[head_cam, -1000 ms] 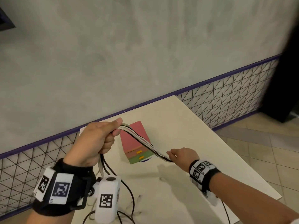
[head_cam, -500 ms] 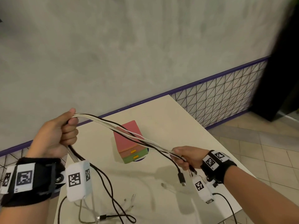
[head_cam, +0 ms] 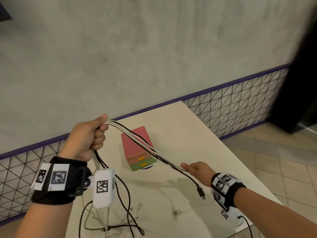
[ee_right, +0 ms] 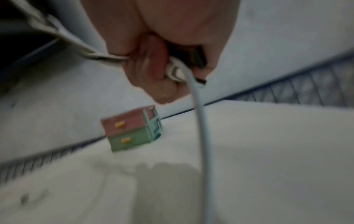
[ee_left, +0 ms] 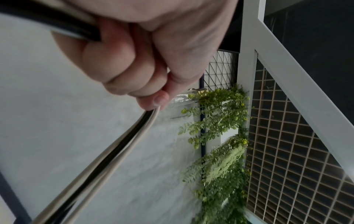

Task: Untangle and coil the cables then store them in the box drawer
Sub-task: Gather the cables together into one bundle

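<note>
A bundle of black and white cables [head_cam: 144, 146] stretches in the air between my two hands above the table. My left hand [head_cam: 89, 138] grips one end of the cables [ee_left: 114, 150] in a fist, raised at the left. My right hand [head_cam: 195, 169] grips the other end of the cables [ee_right: 178, 71], lower and to the right. A black plug [head_cam: 200, 192] dangles below the right hand. Loose cable ends [head_cam: 123, 220] hang from the left fist onto the table. The small box [head_cam: 137, 148] with a pink and a green drawer [ee_right: 130, 141] stands behind the bundle, both drawers closed.
The cream table [head_cam: 188, 134] ends at its right edge, with tiled floor [head_cam: 283, 160] beyond. A grey wall [head_cam: 154, 57] with a black wire grid [head_cam: 231, 114] runs along the far side. A dark panel [head_cam: 303, 83] stands at the right.
My left hand has swung back to the right, closer to the box, shortening the span. The right hand keeps its hold near the same spot; the black plug still dangles under it.
</note>
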